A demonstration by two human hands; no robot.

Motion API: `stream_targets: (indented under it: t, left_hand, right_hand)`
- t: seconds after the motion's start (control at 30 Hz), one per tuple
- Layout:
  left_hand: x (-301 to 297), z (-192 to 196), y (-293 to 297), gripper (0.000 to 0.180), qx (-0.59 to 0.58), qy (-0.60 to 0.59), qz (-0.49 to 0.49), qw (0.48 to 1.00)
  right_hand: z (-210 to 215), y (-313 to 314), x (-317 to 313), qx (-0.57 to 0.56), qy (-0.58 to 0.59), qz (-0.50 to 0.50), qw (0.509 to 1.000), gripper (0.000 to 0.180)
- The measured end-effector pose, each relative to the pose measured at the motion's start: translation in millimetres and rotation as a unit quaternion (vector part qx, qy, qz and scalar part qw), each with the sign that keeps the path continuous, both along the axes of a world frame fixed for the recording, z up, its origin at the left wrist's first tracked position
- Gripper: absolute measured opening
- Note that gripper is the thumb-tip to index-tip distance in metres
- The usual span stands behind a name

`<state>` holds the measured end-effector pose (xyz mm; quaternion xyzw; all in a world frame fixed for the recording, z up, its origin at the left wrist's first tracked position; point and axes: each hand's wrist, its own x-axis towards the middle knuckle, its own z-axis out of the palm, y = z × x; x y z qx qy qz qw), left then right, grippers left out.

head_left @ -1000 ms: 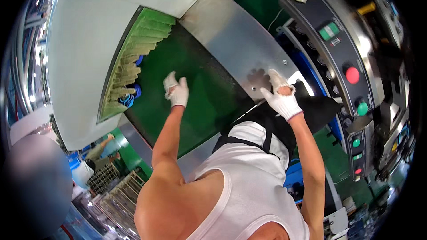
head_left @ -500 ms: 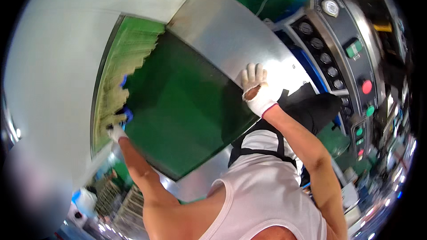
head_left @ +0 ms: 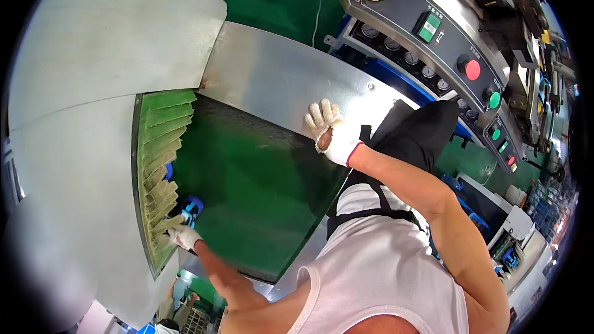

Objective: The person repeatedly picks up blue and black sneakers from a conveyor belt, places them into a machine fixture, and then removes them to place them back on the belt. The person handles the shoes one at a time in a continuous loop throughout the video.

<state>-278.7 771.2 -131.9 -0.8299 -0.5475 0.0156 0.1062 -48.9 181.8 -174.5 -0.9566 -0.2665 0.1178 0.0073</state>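
Head view: looks early-stage at the curtain. Blue-and-black piece (head_left: 192, 208) sits on the green belt (head_left: 253, 179), mostly out past the fringe of the green strip curtain (head_left: 164, 142). A second blue piece (head_left: 168, 171) shows farther up the same fringe, part hidden by the strips. So, my read: first piece exposed, second only partly; neither is lifted off the belt, so picking up remains for both.

Left hand (head_left: 184, 237), white-gloved, is at the lower end of the curtain, just beside the first piece. Fingers point in toward the strips. Grip: can't tell. Fingertips blend with the strip ends at this size, so it may be pinching a strip or only brushing it; I don't see it wrapped around the blue piece. Left arm is stretched out to the side, low across the belt's near corner.

Right hand (head_left: 330, 133): empty, fingers spread and extended, seemingly braced flat on the edge of the bare metal plate (head_left: 266, 68) beside the belt. Right elbow bent, pointing outward.
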Motion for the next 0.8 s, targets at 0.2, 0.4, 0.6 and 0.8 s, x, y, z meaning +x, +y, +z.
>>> stream_targets:
  t: [0.2, 0.4, 0.6, 0.8]
  left_hand:
    - [77, 26, -197, 0.032, -0.112, -0.186, -0.25, 0.943]
    - [152, 47, -382, 0.045, -0.27, -0.18, -0.501, 0.802]
    - [192, 78, -384, 0.015, -0.262, -0.091, -0.587, 0.761]
    - [214, 168, -507, 0.012, -0.318, -0.16, -0.719, 0.597]
  right_hand:
    - [-7, -10, 3, 0.183, 0.058, 0.021, 0.981, 0.06]
    - [88, -71, 8, 0.298, 0.241, -0.13, 0.915, 0.083]
    - [154, -87, -27, 0.357, 0.215, -0.104, 0.903, 0.082]
    - [165, -77, -48, 0.326, 0.053, -0.162, 0.93, 0.046]
